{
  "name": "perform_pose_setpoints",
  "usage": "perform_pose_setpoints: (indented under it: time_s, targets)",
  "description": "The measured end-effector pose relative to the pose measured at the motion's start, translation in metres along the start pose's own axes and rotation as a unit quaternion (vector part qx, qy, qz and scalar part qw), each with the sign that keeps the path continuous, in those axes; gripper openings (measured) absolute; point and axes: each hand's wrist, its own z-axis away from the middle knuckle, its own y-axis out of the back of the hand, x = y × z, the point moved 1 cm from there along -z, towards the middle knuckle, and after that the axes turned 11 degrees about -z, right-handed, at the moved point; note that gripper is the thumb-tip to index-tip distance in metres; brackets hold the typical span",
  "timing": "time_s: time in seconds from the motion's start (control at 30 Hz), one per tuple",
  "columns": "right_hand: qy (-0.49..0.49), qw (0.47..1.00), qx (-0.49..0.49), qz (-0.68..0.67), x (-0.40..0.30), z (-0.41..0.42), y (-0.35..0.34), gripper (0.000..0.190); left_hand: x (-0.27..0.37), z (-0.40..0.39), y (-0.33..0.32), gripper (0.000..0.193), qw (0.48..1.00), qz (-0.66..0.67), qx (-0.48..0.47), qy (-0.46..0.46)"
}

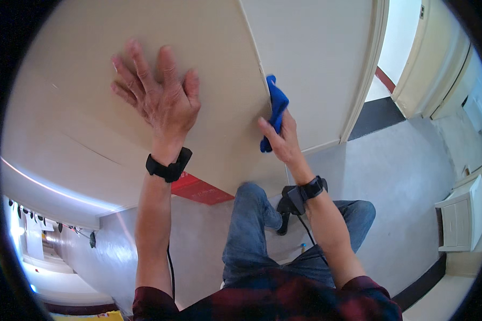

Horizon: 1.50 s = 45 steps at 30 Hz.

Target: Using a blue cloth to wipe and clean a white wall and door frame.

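Note:
My left hand (164,94) lies with its fingers spread against a large beige panel (221,160), whose kind I cannot tell for certain; it holds nothing. To its right, my right hand (283,136) grips a blue cloth (279,102) between thumb and fingers, with the cloth at the panel's right edge. Both wrists wear black straps. Below my left hand, a red strip (203,190) bearing writing runs along the panel's lower edge.
A pale wall (317,72) stands behind the panel, and a doorway with a dark threshold (377,118) opens at the upper right. A white cabinet (462,218) is at the far right. My jeans-clad knees (251,200) are close below the panel. A black cable (306,229) hangs near my right forearm.

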Motion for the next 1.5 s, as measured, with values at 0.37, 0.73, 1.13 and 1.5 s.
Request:
perform_pose_setpoints:
  time_s: [0.37, 0.73, 1.13, 1.5]
  targets:
    - [0.056, 0.964, 0.157, 0.205, 0.042, 0.042, -0.005, 0.072, 0.024, -0.013, 0.001, 0.052, 0.999, 0.038, -0.013, 0.026]
    - [0.022, 0.888, 0.151, 0.433, -0.104, -0.182, -0.04, 0.053, 0.023, -0.005, -0.014, 0.063, 0.99, 0.13, 0.022, 0.052]
    - [-0.077, 0.959, 0.19, 0.198, 0.065, -0.017, 0.018, 0.055, 0.017, -0.004, -0.023, 0.048, 0.976, 0.217, -0.02, 0.03]
    - [-0.225, 0.96, 0.167, 0.021, 0.167, 0.174, 0.057, 0.031, 0.003, -0.007, -0.023, 0.065, 0.995, 0.008, 0.093, -0.035]
